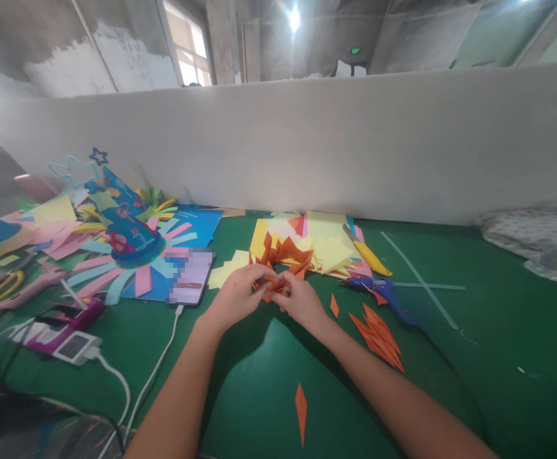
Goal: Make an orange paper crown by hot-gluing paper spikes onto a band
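Both hands meet at a ring of folded orange paper (285, 250), its pointed pieces standing up around an open middle. My left hand (243, 288) pinches the ring's near side from the left. From the right, my right hand (300, 296) closes on the same near side, its fingertips almost touching the left ones. The fingers hide the part being gripped. Right of my right hand lies one small orange paper diamond (334, 306), with a pile of folded orange diamonds (378, 341) beyond it. Another orange diamond (301, 413) rests nearer me, between my forearms.
A blue glue gun (388, 296) and a yellow utility knife (371, 254) lie at the right. Coloured paper sheets (329, 233) sit behind the ring. At left are a phone (195, 277), a blue party hat (128, 220), a power strip (75, 325) and cables. A white partition (307, 140) stands behind.
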`<state>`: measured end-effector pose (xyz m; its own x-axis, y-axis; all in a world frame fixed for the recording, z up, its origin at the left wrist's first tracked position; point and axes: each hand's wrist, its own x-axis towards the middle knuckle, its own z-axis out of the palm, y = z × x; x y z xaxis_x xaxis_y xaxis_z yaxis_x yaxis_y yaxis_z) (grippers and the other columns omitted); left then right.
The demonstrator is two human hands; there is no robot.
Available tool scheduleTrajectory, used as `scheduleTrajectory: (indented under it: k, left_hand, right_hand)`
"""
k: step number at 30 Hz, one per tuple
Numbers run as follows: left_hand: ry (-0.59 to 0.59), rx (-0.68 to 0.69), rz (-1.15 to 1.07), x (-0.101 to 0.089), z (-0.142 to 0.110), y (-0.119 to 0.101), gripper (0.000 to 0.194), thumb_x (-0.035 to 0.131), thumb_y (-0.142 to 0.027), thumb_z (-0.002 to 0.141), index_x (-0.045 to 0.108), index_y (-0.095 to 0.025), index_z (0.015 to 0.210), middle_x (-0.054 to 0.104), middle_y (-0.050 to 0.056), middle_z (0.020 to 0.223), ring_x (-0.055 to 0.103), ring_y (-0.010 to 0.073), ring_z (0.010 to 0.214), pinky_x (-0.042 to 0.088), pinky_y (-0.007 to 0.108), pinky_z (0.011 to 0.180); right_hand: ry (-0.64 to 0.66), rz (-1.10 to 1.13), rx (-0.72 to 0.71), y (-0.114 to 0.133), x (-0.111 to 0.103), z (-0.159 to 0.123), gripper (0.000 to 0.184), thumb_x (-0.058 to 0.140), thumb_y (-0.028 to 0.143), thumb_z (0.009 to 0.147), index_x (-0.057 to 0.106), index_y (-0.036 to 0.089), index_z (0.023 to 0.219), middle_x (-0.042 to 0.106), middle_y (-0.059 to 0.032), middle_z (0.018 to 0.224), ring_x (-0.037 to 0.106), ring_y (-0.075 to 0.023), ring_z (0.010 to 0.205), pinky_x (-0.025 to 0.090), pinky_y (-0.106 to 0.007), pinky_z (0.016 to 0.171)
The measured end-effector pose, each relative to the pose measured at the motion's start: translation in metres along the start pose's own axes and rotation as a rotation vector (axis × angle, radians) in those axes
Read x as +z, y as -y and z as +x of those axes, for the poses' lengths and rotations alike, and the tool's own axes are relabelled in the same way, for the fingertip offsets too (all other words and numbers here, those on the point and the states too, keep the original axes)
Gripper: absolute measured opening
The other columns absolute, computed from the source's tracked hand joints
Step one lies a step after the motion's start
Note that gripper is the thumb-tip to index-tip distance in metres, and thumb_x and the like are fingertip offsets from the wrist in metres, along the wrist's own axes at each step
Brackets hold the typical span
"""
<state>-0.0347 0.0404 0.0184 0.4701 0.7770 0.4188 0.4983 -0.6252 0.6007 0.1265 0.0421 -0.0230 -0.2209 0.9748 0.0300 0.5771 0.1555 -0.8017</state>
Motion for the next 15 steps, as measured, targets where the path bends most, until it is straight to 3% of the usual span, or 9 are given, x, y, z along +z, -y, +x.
scheduleTrajectory:
  k: [15]
  left_hand:
    - [0.014,-0.041,-0.021,0.0078,-0.0005,0.0033,0.025,0.048,-0.005,0.077,0.058,-0.018,0.095,0.063,0.006,0.096,0.059,0.0163,0.085,0.048,0.029,0.073]
  right_hand:
    - [-0.037,0.005,0.005,-0.0014,0.0009,0.0009,0.013,0.057,0.031,0.072,0.047,0.022,0.074,0.050,0.0096,0.043,0.050,-0.0108,0.042,0.030,-0.019,0.047]
